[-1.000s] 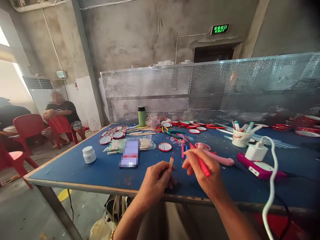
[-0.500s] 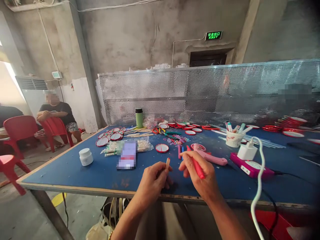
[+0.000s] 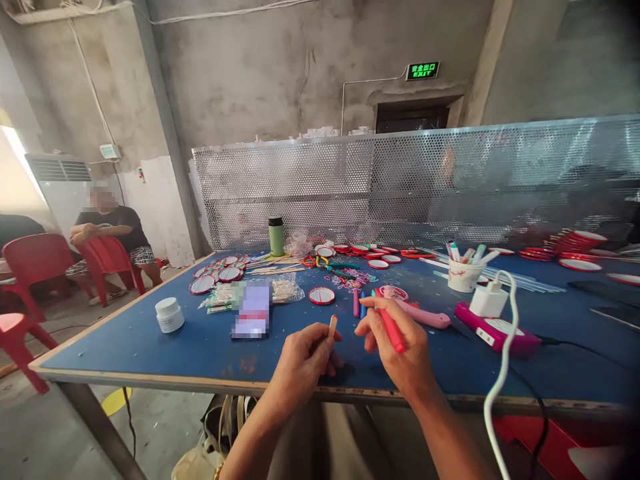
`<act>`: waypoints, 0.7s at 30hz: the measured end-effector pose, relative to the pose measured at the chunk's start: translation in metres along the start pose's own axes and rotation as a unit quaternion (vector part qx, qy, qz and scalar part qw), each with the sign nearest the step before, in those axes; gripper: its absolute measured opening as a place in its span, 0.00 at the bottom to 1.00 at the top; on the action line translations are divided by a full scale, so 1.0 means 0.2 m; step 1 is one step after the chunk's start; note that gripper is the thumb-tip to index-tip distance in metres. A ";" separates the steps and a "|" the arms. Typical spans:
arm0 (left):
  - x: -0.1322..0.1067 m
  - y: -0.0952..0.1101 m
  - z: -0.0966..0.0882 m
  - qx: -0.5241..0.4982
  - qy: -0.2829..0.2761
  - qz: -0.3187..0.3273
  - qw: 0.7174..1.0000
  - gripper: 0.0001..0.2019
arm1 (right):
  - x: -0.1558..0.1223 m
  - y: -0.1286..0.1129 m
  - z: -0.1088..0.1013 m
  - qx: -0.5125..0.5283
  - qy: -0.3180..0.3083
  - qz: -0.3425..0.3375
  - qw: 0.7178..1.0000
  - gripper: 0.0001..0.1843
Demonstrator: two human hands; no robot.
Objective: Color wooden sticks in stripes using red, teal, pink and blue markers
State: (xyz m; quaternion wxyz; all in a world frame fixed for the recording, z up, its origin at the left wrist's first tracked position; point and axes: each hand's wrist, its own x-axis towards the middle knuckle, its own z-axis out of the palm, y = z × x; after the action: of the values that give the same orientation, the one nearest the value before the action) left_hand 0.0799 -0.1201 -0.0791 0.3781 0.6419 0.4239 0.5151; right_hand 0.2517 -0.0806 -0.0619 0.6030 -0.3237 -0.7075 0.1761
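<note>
While left hand (image 3: 305, 357) pinches 1 wooden stick (image 3: 332, 327) upright, right hand (image 3: 400, 353) clutching red marker (image 3: 393, 330) likely needs bracing on near table (image 3: 150, 340) edge.

Blue table (image 3: 135, 343) — bare strip left of the left hand (image 3: 303, 357), out to the white jar (image 3: 169, 315). Ahead: flat packet (image 3: 253, 310), round mirror (image 3: 321, 295). Right of the right hand (image 3: 395, 350): pink device (image 3: 497, 331), white cable (image 3: 500, 373) looping across. Far side — perforated screen (image 3: 400, 187).
</note>
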 end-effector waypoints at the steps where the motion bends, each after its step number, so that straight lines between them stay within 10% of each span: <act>1: 0.00 0.00 0.00 0.001 0.000 -0.001 1.000 0.14 | 0.00 0.00 0.00 0.001 0.001 0.001 1.000 0.12; 14: 0.01 0.03 0.00 -0.012 -0.002 -0.009 1.000 0.14 | -0.01 -0.02 -0.01 0.051 -0.021 -0.012 0.998 0.17; 21: 0.01 0.03 0.00 -0.024 0.000 -0.018 1.000 0.14 | -0.01 0.00 -0.02 -0.028 0.081 -0.067 0.994 0.13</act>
State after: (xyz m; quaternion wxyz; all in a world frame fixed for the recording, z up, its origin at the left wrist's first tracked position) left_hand 0.0813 -0.1207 -0.0729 0.4027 0.6250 0.4224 0.5184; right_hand 0.2556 -0.0832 -0.0623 0.6597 -0.3053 -0.6810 0.0884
